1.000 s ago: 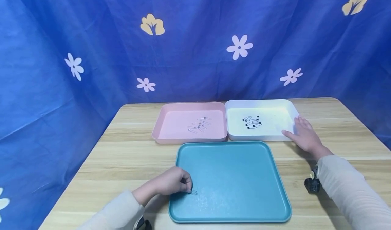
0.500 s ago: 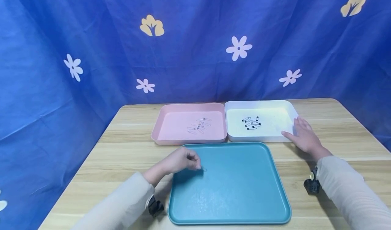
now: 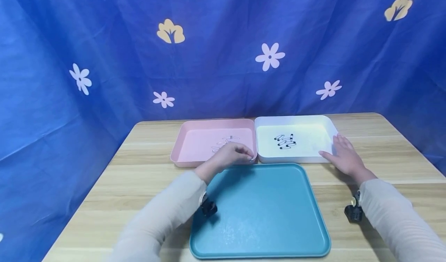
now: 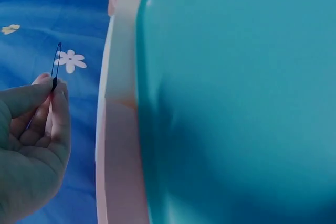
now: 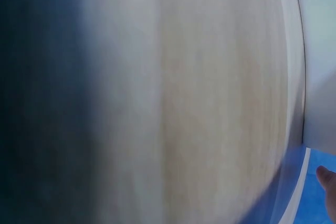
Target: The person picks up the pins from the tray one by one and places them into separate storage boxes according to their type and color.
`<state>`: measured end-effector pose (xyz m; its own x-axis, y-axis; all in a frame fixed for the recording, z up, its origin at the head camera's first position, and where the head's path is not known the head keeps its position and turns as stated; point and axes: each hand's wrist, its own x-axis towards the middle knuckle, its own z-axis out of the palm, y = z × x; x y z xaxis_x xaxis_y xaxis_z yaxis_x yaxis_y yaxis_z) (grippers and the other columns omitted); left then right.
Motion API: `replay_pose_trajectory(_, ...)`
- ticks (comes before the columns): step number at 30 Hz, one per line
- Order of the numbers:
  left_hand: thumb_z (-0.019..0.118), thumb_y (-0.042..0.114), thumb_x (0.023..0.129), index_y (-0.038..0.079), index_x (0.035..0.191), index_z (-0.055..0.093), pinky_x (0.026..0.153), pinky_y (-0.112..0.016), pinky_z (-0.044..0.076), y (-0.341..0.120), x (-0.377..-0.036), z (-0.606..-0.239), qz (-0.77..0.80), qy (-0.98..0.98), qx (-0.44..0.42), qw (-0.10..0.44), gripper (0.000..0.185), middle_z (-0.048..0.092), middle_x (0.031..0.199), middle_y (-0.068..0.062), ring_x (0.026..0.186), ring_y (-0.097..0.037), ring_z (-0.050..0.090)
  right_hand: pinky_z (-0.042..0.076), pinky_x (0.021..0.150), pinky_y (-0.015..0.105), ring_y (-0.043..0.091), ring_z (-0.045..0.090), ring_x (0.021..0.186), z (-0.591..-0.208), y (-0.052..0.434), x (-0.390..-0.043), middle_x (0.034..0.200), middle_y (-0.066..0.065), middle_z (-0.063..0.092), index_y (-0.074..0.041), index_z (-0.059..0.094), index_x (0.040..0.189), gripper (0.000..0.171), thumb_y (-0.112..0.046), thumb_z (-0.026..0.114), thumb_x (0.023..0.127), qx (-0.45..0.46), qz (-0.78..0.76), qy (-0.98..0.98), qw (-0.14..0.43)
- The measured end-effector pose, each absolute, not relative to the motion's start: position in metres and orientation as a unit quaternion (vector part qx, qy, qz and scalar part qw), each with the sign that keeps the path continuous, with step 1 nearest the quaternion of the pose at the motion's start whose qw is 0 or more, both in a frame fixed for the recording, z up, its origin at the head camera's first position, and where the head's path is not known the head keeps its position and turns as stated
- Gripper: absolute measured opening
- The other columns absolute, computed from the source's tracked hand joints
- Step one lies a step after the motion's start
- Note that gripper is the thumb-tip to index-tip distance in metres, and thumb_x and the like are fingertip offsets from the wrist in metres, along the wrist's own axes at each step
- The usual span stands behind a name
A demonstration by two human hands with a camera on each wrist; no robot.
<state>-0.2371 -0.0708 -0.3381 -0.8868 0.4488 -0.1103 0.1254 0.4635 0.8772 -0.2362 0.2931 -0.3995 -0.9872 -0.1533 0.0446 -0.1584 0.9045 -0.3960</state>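
Note:
My left hand pinches a safety pin between thumb and fingers, over the near right corner of the pink tray. In the left wrist view the pin points up, its dark end at the fingertips. Several safety pins lie in the pink tray, partly hidden behind this hand. The white tray beside it holds several black-ended safety pins. My right hand rests with spread, relaxed fingers against the white tray's near right corner.
A teal tray lies on the wooden table in front of the two smaller trays, close to their near walls. A blue flowered cloth hangs behind the table. Each wrist wears a small black camera.
My left hand has lifted the safety pin off the teal tray and carried it forward and right to the pink tray's near edge. The right hand stays at the white tray.

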Motion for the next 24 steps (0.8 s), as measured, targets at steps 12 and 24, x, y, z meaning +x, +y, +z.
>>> replay_pose_trajectory(12, 0.063, 0.007, 0.076, 0.008, 0.087, 0.066, 0.079, -0.027, 0.04, -0.01, -0.282, -0.347, 0.53, 0.825, 0.122, 0.156, 0.012, 0.062, 0.085, 0.002, 0.086, -0.012, 0.052, -0.001, 0.099, 0.05, 0.041, -0.002, 0.125, -0.401, 0.293, -0.237, 0.134, 0.034, 0.002, 0.016, 0.003, 0.13, 0.087, -0.052, 0.035, 0.086, 0.078, 0.203, -0.976, 0.012)
replay_pose_trajectory(24, 0.063, 0.004, 0.076, 0.008, 0.085, 0.068, 0.065, -0.019, 0.042, 0.034, -0.318, -0.368, 0.533, 0.838, 0.061, 0.103, 0.011, 0.063, 0.085, 0.001, 0.073, -0.009, 0.054, 0.0, 0.099, 0.051, 0.04, -0.004, 0.125, -0.399, 0.293, -0.236, 0.135, 0.033, 0.002, 0.015, 0.004, 0.13, 0.086, -0.052, 0.035, 0.086, 0.073, 0.206, -0.976, 0.013)
